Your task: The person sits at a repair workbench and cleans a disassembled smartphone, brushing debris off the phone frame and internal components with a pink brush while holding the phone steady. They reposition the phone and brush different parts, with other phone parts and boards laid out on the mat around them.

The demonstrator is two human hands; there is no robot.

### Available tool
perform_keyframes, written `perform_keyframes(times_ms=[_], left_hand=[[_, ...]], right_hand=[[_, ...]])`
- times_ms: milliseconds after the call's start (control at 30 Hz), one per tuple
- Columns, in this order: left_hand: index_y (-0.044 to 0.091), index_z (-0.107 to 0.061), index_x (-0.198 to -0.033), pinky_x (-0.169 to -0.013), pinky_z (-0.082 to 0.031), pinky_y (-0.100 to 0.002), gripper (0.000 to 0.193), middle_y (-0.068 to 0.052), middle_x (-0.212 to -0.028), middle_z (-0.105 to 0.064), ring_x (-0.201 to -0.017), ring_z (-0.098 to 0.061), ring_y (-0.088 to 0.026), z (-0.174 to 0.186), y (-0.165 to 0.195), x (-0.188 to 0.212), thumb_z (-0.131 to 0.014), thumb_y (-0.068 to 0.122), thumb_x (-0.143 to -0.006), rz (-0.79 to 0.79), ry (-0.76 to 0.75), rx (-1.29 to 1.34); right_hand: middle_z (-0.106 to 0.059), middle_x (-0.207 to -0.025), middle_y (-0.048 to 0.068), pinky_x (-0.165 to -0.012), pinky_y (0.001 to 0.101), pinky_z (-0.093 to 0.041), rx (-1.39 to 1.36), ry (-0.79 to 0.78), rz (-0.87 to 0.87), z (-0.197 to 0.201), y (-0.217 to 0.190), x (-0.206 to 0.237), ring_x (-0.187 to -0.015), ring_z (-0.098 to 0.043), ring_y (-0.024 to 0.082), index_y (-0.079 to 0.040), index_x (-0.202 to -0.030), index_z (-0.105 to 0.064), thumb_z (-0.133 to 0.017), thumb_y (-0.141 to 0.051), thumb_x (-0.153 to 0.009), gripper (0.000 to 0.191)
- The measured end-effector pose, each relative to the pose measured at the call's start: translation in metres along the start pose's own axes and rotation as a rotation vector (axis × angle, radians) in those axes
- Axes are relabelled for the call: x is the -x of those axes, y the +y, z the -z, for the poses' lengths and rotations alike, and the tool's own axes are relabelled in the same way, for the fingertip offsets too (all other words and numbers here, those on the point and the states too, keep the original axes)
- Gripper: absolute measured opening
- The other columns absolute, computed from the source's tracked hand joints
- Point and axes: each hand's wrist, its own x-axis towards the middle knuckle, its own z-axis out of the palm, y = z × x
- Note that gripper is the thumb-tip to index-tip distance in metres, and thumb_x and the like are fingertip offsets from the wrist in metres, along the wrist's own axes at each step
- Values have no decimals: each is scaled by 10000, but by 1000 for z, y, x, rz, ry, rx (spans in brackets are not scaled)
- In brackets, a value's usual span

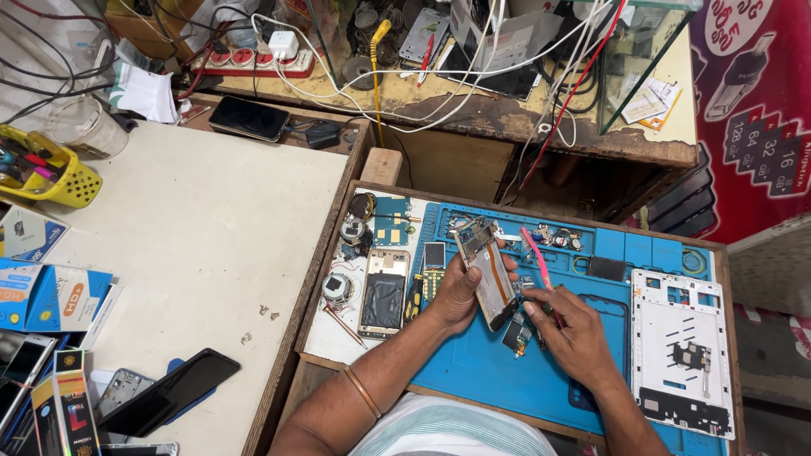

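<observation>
The work lay on a blue rubber repair mat [541, 371] set in a shallow wooden tray [334, 279], beside a pale, scuffed worktop [203, 228]. Behind both ran a worn wooden shelf [507, 118] tangled with white cables, a red-and-white power strip [245, 59] at its left end. A yellow perforated plastic basket [63, 181] of pens stood at the worktop's far left edge.

Blue-and-orange cardboard boxes [51, 295] were stacked at the left edge, with narrower dark boxes [72, 405] below them near a black smartphone [169, 393] lying face up. A magenta poster with white lettering [756, 101] hung at the upper right.

The left hand [460, 291] reached in from below, wrist turned up, a thin metal bangle [365, 393] on the forearm; its fingers gripped a gutted phone chassis with a gold-coloured frame [488, 274], held tilted above the mat's centre. The right hand [570, 338] lay just beside it, fingers pinched around a pink-handled tool [538, 253] whose handle pointed away from the body. A gold phone with an exposed back [384, 291] rested to the left of the hands, and a white plastic phone frame [680, 350] lay at the mat's right.
</observation>
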Motion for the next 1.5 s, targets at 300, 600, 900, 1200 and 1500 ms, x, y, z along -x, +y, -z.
perform_keyframes(times_ms=[300, 600, 900, 1200, 1500], left_hand=[[46, -481, -1406, -990, -616, -456, 1116, -126, -1132, -668, -1129, -688, -261, -2, 1, 1, -857, 746, -621, 15, 3, -7], [46, -476, -1399, -993, -613, -464, 1114, -131, -1135, -668, -1130, -687, -266, 0, -1, 1, -855, 746, -620, 11, -1, -14], [45, -475, -1410, -982, -620, -465, 1096, -133, -1154, -668, -1130, -693, -260, 1, -2, 2, -860, 724, -640, 18, -8, 12], [53, -480, -1386, -1024, -598, -515, 1014, -133, -1207, -652, -1195, -664, -302, -2, -1, 1, -924, 602, -658, 24, -15, 81], [86, -474, -1389, -1123, -536, -553, 964, -112, -1253, -611, -1290, -619, -342, -7, 2, 2, -985, 458, -661, 26, -76, 139]], right_hand=[[-599, -717, 28, -500, 305, -434, 8, -1, 8, 0, 2, 1, -574, -534, 116, -103, -1123, -766, -686, -273, -918, 278], [-594, -718, 30, -506, 309, -433, 6, -6, 9, 0, 0, 1, -571, -532, 123, -105, -1125, -766, -696, -256, -911, 272], [-597, -717, 33, -514, 307, -437, 4, -11, 13, 0, 1, 1, -577, -537, 123, -103, -1143, -761, -678, -258, -926, 279], [-609, -719, 41, -517, 322, -438, -14, -17, -22, 1, -2, 0, -571, -540, 132, -85, -1157, -751, -639, -313, -946, 330], [-611, -747, 61, -562, 325, -449, -72, 0, -62, 3, -1, 0, -623, -537, 144, -52, -1184, -740, -589, -387, -977, 423]])
